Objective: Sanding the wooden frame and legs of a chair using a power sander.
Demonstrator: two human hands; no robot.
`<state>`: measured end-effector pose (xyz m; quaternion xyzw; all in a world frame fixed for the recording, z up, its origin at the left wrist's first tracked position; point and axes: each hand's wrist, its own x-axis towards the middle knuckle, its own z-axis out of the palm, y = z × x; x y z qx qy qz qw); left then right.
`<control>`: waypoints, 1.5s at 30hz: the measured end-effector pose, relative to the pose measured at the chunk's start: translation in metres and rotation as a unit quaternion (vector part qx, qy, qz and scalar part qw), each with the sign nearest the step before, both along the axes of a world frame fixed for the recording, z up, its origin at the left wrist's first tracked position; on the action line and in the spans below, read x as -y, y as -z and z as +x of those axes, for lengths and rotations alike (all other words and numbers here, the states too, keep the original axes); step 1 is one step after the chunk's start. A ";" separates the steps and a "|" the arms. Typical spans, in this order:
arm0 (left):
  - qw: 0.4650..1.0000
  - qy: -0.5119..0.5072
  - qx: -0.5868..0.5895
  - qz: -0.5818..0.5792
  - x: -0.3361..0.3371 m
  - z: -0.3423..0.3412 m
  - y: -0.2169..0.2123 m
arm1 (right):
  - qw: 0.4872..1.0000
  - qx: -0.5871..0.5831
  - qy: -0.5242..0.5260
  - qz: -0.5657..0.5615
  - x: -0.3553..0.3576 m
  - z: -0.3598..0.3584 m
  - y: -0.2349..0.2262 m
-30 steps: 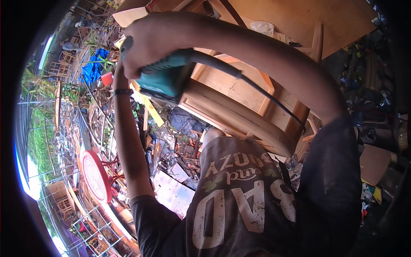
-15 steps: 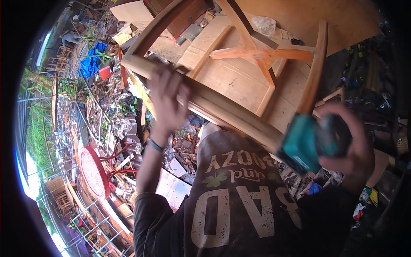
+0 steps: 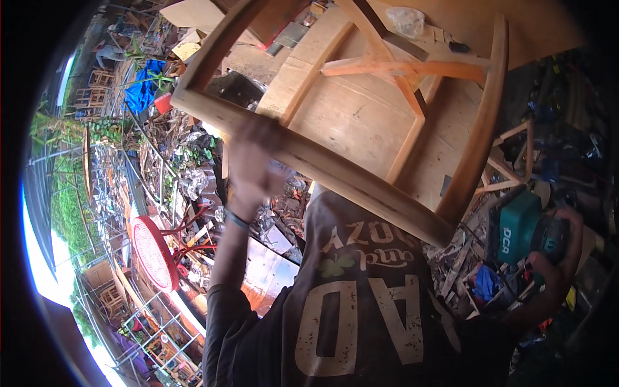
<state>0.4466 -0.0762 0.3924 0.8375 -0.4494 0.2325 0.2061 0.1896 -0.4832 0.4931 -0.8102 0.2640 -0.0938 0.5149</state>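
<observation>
Gripping the near rail of a bare wooden chair frame (image 3: 335,164), the left hand (image 3: 255,161) is curling its fingers over the wood, though it is blurred and the fingers are hard to separate. The frame is lying tilted across the upper middle of the view, its long near rail running from upper left down to lower right, a curved side piece (image 3: 480,129) rising on the right and crossed orange-toned stretchers (image 3: 403,68) showing on the far side. A dark band (image 3: 236,219) is sitting on the left wrist.

Over at the right edge, the right hand (image 3: 554,258) is closing its fingers around the dark grip of a teal power tool (image 3: 519,226), well apart from the left hand and just below the frame's lower right corner.

Between the two arms, the person's dark shirt (image 3: 361,303) with pale lettering is filling the lower middle. A broad plywood sheet (image 3: 361,116) is lying under the frame. To the left, a round red stool seat (image 3: 153,253) on red legs is standing among scattered wood scraps and debris, with a blue cloth (image 3: 143,87) farther off at the upper left. A clear plastic bag (image 3: 407,19) is resting at the far edge of the wood.
</observation>
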 end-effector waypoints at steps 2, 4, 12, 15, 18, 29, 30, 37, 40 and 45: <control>0.994 -0.069 0.054 -0.062 -0.017 0.022 -0.002 | 1.000 0.005 0.002 0.012 -0.003 0.007 0.000; 0.991 -0.066 0.097 -0.063 -0.011 0.016 0.008 | 0.997 0.043 0.004 0.063 -0.007 0.016 0.000; 0.979 0.185 0.082 -0.015 0.085 -0.120 0.064 | 0.996 0.020 -0.067 0.052 -0.016 0.045 -0.001; 0.969 0.204 0.141 -0.001 0.067 -0.093 0.063 | 0.995 0.016 -0.080 0.061 -0.017 0.047 -0.002; 0.987 0.132 0.079 -0.042 0.022 -0.051 0.063 | 0.994 0.055 -0.094 0.028 -0.018 0.049 -0.005; 0.963 -0.148 0.192 -0.116 -0.050 0.056 0.034 | 0.899 0.097 -0.391 -0.172 -0.062 0.052 -0.034; 0.960 -0.150 0.203 -0.118 -0.057 0.074 0.025 | 0.875 0.114 -0.427 -0.198 -0.069 0.054 -0.035; 0.950 -0.203 0.100 -0.215 -0.077 0.117 0.033 | 0.831 0.114 -0.507 -0.199 -0.112 0.085 -0.044; 0.940 -0.204 0.123 -0.245 -0.071 0.115 0.037 | 0.847 0.103 -0.481 -0.203 -0.134 0.110 -0.051; 0.935 -0.217 0.140 -0.242 -0.067 0.115 0.030 | 0.827 0.164 -0.487 -0.227 -0.187 0.174 -0.047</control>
